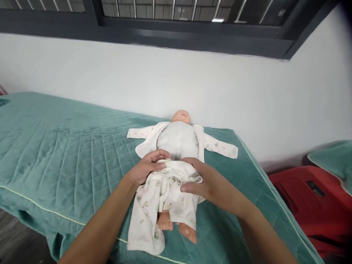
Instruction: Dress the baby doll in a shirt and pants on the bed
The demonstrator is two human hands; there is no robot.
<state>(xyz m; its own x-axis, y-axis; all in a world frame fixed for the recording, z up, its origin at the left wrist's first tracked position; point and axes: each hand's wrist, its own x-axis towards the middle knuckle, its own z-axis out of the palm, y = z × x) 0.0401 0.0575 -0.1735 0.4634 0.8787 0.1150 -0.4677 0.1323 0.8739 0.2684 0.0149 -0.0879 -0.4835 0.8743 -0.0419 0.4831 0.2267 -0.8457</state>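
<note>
A baby doll (pixel 183 116) lies on its back, head toward the wall, on a green quilted cover. Its white printed jacket (pixel 221 146) is spread open, sleeves out to both sides, around a pale torso (pixel 178 137). White printed baby pants (pixel 167 183) lie over the doll's legs. My left hand (pixel 150 165) pinches the waistband at its left side. At the right side, my right hand (pixel 210 183) has thumb and fingers round the cloth. Two bare feet (pixel 188 233) show at the bottom; the left pant leg (pixel 144 227) lies flat beside them.
The green quilted cover (pixel 68 157) has a pale piped edge at the front. A white wall (pixel 165 80) rises behind, below a dark window frame (pixel 192 38) with metal bars. A red plastic object (pixel 305 198) stands at the right, partly under another green cloth (pixel 334 159).
</note>
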